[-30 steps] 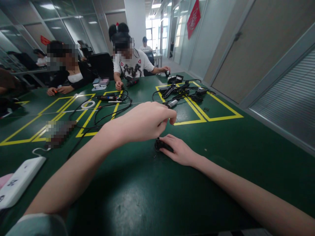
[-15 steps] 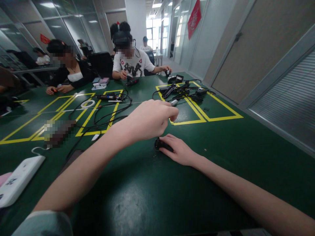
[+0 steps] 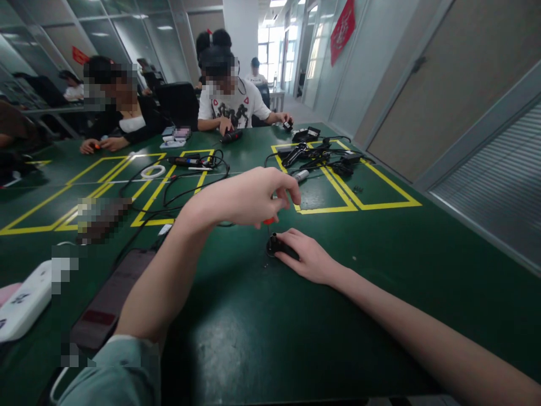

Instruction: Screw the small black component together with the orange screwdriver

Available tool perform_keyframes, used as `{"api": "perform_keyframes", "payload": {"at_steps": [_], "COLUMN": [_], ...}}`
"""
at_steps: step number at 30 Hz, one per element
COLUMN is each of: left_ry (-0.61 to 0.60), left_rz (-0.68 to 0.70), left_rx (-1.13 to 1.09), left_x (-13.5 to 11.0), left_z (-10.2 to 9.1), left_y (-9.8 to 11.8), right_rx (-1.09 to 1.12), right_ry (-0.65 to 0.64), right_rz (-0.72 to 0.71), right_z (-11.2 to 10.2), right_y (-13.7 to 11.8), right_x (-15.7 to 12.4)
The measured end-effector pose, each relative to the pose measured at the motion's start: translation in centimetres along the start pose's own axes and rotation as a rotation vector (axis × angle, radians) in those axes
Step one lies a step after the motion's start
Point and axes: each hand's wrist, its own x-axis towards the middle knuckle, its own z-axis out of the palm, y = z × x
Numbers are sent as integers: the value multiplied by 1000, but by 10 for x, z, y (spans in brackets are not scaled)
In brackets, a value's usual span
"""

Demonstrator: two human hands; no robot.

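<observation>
My left hand (image 3: 257,194) is held above the table with its fingers curled down around a small screwdriver (image 3: 269,221). Only a red-orange bit of the handle and a thin upright shaft show below the fingers. The shaft points down at a black handheld part with a round end (image 3: 274,246); whether the tip touches it I cannot tell. My right hand (image 3: 308,257) rests on the green table (image 3: 338,338), its thumb and fingers closed around that black part from the right. Its far side is hidden under my fingers.
A phone (image 3: 112,299) and a white power strip (image 3: 27,304) lie at the left. Black cables (image 3: 342,166) and a grey cylinder (image 3: 301,176) lie ahead inside yellow tape marks. Across the table a co-worker (image 3: 234,107) handles a black tool (image 3: 231,136); another person sits farther left.
My left wrist has risen and bent, and its fingers have tilted, so the red-orange handle and shaft now show. The forearm has shifted right, uncovering the phone. My right hand stays put.
</observation>
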Motion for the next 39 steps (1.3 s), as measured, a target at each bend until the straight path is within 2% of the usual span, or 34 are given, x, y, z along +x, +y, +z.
{"api": "perform_keyframes", "payload": {"at_steps": [3, 5, 7, 10, 12, 15, 20, 25, 31, 36, 39], "left_ry": [-117, -124, -111, -197, -261, -279, -264, -270, -232, -107, 19], "left_rz": [32, 17, -17, -50, -35, -7, -29, 25, 57, 62, 56], "left_rx": [-193, -290, -406, -732, -917, -1102, -1134, -1136, -1229, -1332, -1409], "left_x": [4, 8, 13, 20, 23, 22, 20, 27, 28, 13, 0], "left_z": [-6, -7, -4, 3, 8, 11, 13, 22, 37, 47, 53], "left_y": [-11, -18, -25, -34, -38, -45, -58, -67, -64, -53, -46], "right_rx": [0, 0, 5, 10, 12, 13, 3, -13, -14, 10, 27], "right_ry": [8, 10, 8, 10, 11, 6, 17, 14, 23, 32, 31], "right_rz": [-11, -25, -35, -38, -39, -36, -45, -49, -50, -54, -40], "right_z": [0, -1, -1, 0, 1, 1, 1, 1, 3, 3, 4], "right_y": [0, 1, 1, 3, 5, 6, 5, 6, 7, 7, 7], "right_x": [0, -1, -1, -2, -2, -3, -3, -2, -2, -1, -1]}}
